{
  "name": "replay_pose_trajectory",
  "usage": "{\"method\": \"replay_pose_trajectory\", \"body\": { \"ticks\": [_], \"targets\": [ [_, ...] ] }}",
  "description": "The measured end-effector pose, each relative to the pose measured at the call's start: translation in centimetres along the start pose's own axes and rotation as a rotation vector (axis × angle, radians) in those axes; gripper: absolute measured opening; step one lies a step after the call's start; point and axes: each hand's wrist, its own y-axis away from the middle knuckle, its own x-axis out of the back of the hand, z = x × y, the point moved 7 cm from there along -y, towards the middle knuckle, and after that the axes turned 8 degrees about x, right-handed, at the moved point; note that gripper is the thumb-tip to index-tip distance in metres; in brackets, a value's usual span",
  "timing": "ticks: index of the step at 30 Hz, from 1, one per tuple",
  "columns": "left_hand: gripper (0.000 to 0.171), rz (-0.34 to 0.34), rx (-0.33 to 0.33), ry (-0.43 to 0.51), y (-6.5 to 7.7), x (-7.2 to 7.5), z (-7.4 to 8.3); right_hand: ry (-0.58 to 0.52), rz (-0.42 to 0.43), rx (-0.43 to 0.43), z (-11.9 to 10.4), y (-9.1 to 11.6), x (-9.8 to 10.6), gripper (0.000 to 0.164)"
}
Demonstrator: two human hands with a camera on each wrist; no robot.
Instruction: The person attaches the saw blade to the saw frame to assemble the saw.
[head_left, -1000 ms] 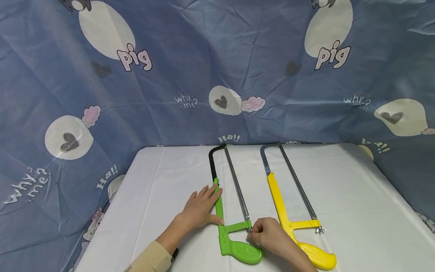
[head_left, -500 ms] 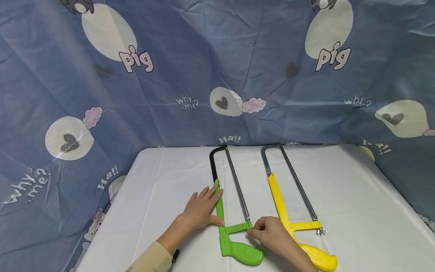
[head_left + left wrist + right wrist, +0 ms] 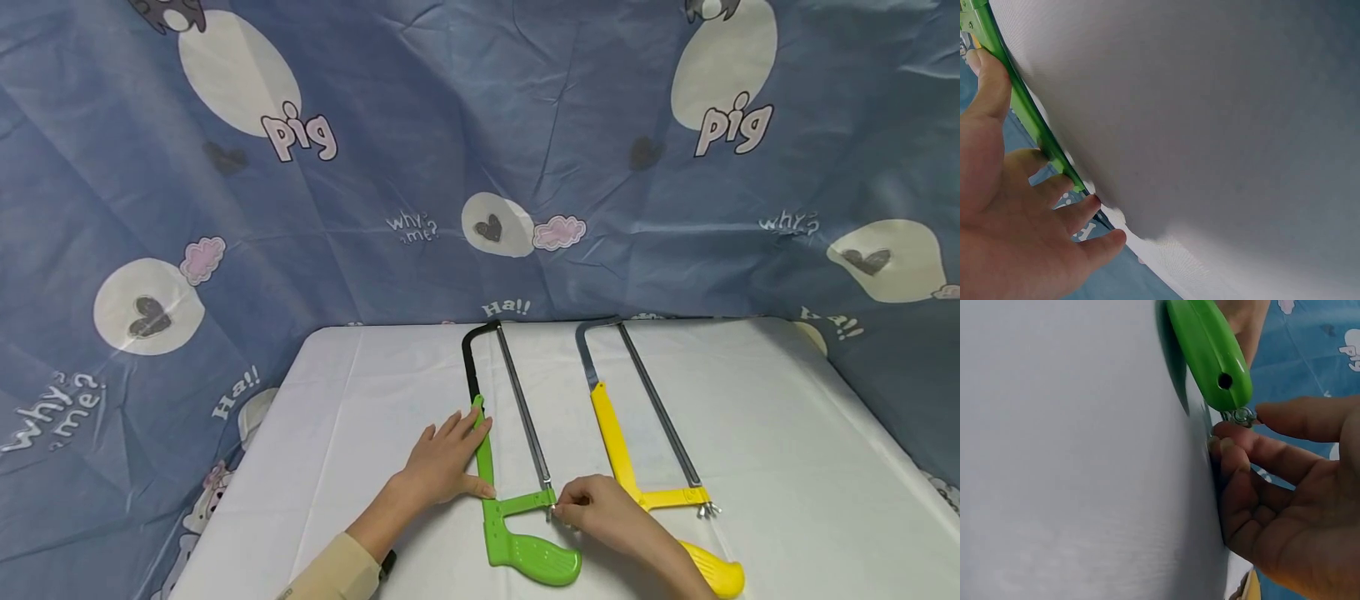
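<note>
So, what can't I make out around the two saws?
Yellow saw: head view, upper end of its handle hidden by the right hand.
Green saw: left wrist view, cut off at the top-left corner.
Its blade: head view, teeth too small.

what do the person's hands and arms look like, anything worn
The left hand and right hand are bare, no gloves or rings showing. The left arm wears a beige sleeve with small, unreadable lettering; something black shows beside it. No sleeve shows on the right arm.
</note>
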Motion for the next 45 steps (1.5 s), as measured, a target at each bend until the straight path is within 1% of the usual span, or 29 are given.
{"method": "replay_pose_trajectory", "body": {
  "ticks": [7,14,20,26,33,38,42,45],
  "targets": [
    [0.104,-0.001,-0.007,0.014,0.13,0.05,0.17,-0.04,-0.021,-0.035,0.4,-0.04,0.15,0.01],
    [0.104,0.004,-0.008,0.002,0.07,0.13,0.26,-0.029,-0.054,0.04,0.26,-0.19,0.45,0.007],
    [0.103,0.001,-0.006,-0.005,-0.01,0.06,0.26,-0.009,-0.044,0.054,0.01,-0.44,0.27,0.008],
    [0.104,0.002,0.0,-0.017,-0.08,0.03,0.15,-0.024,-0.004,0.008,-0.07,-0.59,-0.09,0.014],
    [0.103,-0.002,0.01,-0.03,-0.01,0.12,0.08,-0.047,0.021,-0.004,0.03,-0.6,-0.27,0.012],
    [0.103,0.001,0.009,-0.03,0.05,0.24,0.13,-0.061,0.04,-0.021,0.13,-0.4,-0.23,0.013],
    [0.103,-0.005,0.013,-0.021,0.14,0.31,0.21,-0.057,0.044,-0.025,0.03,-0.19,-0.3,0.021],
    [0.103,-0.007,0.017,-0.013,0.26,0.38,0.26,-0.01,0.056,-0.022,-0.15,-0.22,-0.44,0.03]
  ]
}}
